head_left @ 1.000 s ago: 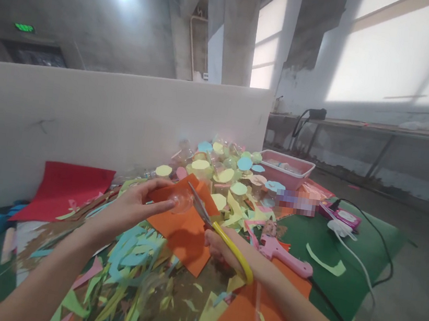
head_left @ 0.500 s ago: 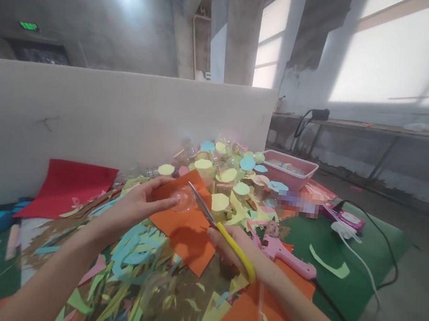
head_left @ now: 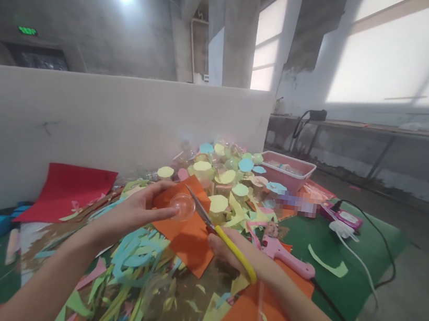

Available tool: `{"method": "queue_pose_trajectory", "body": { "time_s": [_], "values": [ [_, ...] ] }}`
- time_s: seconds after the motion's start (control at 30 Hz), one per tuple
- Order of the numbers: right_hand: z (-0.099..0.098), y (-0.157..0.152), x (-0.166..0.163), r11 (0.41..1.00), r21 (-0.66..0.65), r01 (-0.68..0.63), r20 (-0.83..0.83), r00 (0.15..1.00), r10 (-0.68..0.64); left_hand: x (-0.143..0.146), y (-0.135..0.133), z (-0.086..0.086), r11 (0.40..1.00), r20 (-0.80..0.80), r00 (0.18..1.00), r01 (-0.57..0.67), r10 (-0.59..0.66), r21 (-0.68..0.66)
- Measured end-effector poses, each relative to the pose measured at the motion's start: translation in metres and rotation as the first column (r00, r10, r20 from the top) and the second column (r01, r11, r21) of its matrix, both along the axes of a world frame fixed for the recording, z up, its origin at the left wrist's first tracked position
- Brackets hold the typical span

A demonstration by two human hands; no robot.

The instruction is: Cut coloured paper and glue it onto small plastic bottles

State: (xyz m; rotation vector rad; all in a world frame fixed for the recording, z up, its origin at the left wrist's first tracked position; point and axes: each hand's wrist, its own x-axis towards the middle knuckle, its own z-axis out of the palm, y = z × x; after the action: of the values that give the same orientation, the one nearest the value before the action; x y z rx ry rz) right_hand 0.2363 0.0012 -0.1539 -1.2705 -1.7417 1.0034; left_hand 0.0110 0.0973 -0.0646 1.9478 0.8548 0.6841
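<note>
My left hand pinches an orange sheet of paper, its thumb pressing a clear round plastic piece against the sheet. The fingers behind the paper are partly hidden. In my right hand is a pair of scissors with yellow handles. Their metal blades point up and left, across the orange sheet beside the clear piece. Whether the blades are cutting into the paper I cannot tell. Below the hands lie blue paper offcuts and another clear plastic piece.
Behind stand several clear plastic pieces topped with paper discs. A pink glue gun lies right, its black cable trailing off. Beyond are a pink basket and a white cable. Red paper and a white partition are at left and back.
The orange sheet and the clear piece have shifted slightly and turned a little in my left hand. The scissors stay nearly in place; the view has moved slightly.
</note>
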Motion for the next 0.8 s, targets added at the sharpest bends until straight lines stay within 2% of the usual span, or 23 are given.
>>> {"method": "queue_pose_trajectory", "body": {
  "time_s": [0.1, 0.27, 0.43, 0.57, 0.7, 0.8],
  "values": [
    [0.002, -0.001, 0.000, 0.998, -0.052, 0.017, -0.053, 0.998, -0.020, -0.001, 0.001, -0.001, 1.000, 0.008, 1.000, -0.002, 0.003, -0.017],
    [-0.001, 0.000, 0.000, 0.995, -0.094, 0.044, -0.085, 0.995, -0.052, 0.000, 0.004, -0.003, 0.996, -0.009, 0.996, -0.092, 0.092, 0.008],
    [-0.005, 0.003, 0.000, 0.992, -0.095, 0.082, -0.113, 0.989, -0.093, 0.007, 0.001, -0.005, 0.987, 0.107, 0.981, -0.162, 0.160, 0.016],
    [0.001, 0.001, 0.000, 0.986, -0.128, 0.104, -0.102, 0.988, -0.118, 0.013, -0.003, -0.007, 0.981, 0.175, 0.965, -0.194, 0.193, -0.009],
    [0.008, -0.004, 0.002, 0.999, -0.037, 0.039, -0.007, 0.999, -0.039, 0.012, -0.005, -0.006, 0.988, 0.159, 0.975, -0.157, 0.153, 0.007],
    [0.005, -0.003, 0.005, 0.998, 0.056, -0.011, 0.075, 0.997, 0.006, 0.007, -0.004, -0.004, 0.988, 0.099, 0.983, -0.154, 0.152, 0.021]
  ]
}}
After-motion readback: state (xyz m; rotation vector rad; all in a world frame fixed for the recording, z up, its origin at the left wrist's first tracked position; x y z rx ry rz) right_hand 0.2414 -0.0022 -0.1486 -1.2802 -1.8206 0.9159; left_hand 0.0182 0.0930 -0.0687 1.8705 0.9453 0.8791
